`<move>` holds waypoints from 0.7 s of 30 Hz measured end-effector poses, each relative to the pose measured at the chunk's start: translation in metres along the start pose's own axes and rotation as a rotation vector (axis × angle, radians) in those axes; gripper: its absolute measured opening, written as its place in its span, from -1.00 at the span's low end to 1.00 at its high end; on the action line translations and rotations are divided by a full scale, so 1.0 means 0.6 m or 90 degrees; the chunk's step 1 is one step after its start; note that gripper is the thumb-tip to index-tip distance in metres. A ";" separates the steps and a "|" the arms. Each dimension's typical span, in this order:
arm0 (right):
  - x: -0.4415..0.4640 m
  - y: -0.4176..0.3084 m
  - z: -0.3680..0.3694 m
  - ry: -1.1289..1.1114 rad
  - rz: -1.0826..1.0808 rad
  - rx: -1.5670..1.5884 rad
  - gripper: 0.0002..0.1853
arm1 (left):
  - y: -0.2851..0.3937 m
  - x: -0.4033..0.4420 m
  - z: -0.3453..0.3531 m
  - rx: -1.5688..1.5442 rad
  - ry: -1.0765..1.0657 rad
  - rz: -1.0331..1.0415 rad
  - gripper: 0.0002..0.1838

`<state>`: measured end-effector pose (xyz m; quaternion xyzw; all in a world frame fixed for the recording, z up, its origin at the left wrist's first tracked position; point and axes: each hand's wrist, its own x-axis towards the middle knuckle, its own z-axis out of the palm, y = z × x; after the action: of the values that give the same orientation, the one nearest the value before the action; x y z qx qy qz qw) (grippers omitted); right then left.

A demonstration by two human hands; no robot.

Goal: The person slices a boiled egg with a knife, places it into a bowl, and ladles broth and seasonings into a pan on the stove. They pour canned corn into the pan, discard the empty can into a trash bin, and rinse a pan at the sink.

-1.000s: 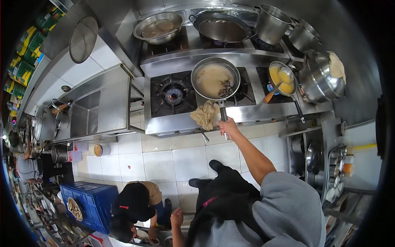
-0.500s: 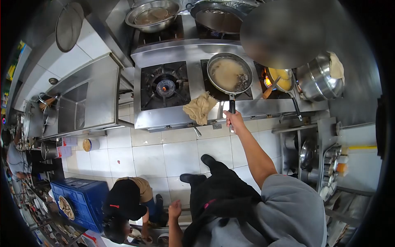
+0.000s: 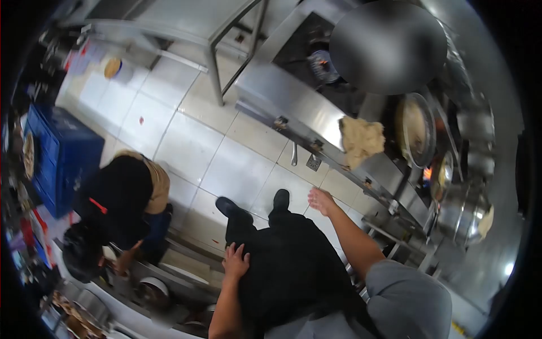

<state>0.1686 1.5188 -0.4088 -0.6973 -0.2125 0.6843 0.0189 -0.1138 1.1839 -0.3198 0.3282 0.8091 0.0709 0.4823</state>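
My right hand [image 3: 320, 201] hangs in the air over the floor, fingers stretched out, holding nothing. It is apart from the stove [image 3: 302, 93]. My left hand [image 3: 235, 260] is also free, its fingers spread beside the dark apron [image 3: 282, 254]; whether it touches the cloth I cannot tell. On the stove's front edge lies a crumpled tan cloth [image 3: 362, 141]. Behind it stands a frying pan [image 3: 416, 130] with pale liquid, partly blurred. A second pan [image 3: 442, 174] sits beside a small flame.
A co-worker [image 3: 121, 189] in a black top bends over the counter at the lower left, near a blue crate [image 3: 59, 152]. A metal table leg [image 3: 213, 76] stands past the stove's corner. A steel pot [image 3: 464, 214] is at the right. White tiles [image 3: 231, 175] cover the floor.
My right hand has let go of the frying pan's handle and drawn back from the stove. The view has turned left toward the co-worker. My left hand has opened out.
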 end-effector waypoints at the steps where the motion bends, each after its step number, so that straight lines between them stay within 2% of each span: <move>1: 0.087 0.006 0.004 -0.005 -0.019 -0.028 -0.61 | 0.013 -0.004 -0.001 0.074 0.027 -0.046 -0.46; 3: 0.252 -0.006 0.015 0.045 -0.063 -0.153 -0.55 | 0.010 0.003 0.000 0.033 0.040 -0.066 -0.47; 5: 0.391 -0.020 0.043 0.230 -0.248 -0.284 -0.48 | 0.006 0.003 0.002 -0.002 0.055 -0.087 -0.47; 7: 0.479 -0.049 0.079 0.450 -0.332 -0.386 -0.42 | 0.006 0.001 0.001 0.008 0.106 -0.079 -0.47; 10: 0.529 -0.127 0.096 0.184 -0.162 -0.352 -0.36 | 0.013 0.005 0.005 0.014 0.112 -0.108 -0.49; 11: 0.542 -0.132 0.106 0.182 -0.158 -0.362 -0.36 | 0.012 0.006 0.007 0.018 0.122 -0.108 -0.51; 12: 0.549 -0.139 0.115 0.262 -0.211 -0.349 -0.34 | 0.010 0.010 0.010 0.013 0.120 -0.114 -0.51; 13: 0.546 -0.138 0.117 0.342 -0.264 -0.336 -0.31 | 0.011 0.009 0.010 0.013 0.130 -0.111 -0.52; 14: 0.530 -0.126 0.117 0.341 -0.262 -0.342 -0.31 | 0.012 0.003 0.009 0.014 0.142 -0.106 -0.53; 16: 0.475 -0.096 0.121 0.396 -0.281 -0.449 -0.34 | 0.009 -0.001 0.010 0.001 0.141 -0.101 -0.53; 17: 0.432 -0.073 0.127 0.422 -0.344 -0.525 -0.39 | 0.006 -0.003 0.011 -0.006 0.137 -0.094 -0.54; 20: 0.256 -0.024 0.162 0.328 -0.318 -0.569 -0.48 | -0.005 -0.010 0.021 -0.045 0.126 -0.082 -0.55; 21: 0.202 -0.008 0.168 0.293 -0.291 -0.574 -0.51 | 0.001 -0.013 0.009 -0.049 0.084 -0.103 -0.55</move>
<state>0.0673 1.5356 -0.5285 -0.7041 -0.6204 0.3343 -0.0873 -0.1066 1.1786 -0.3166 0.2377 0.8597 0.0838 0.4442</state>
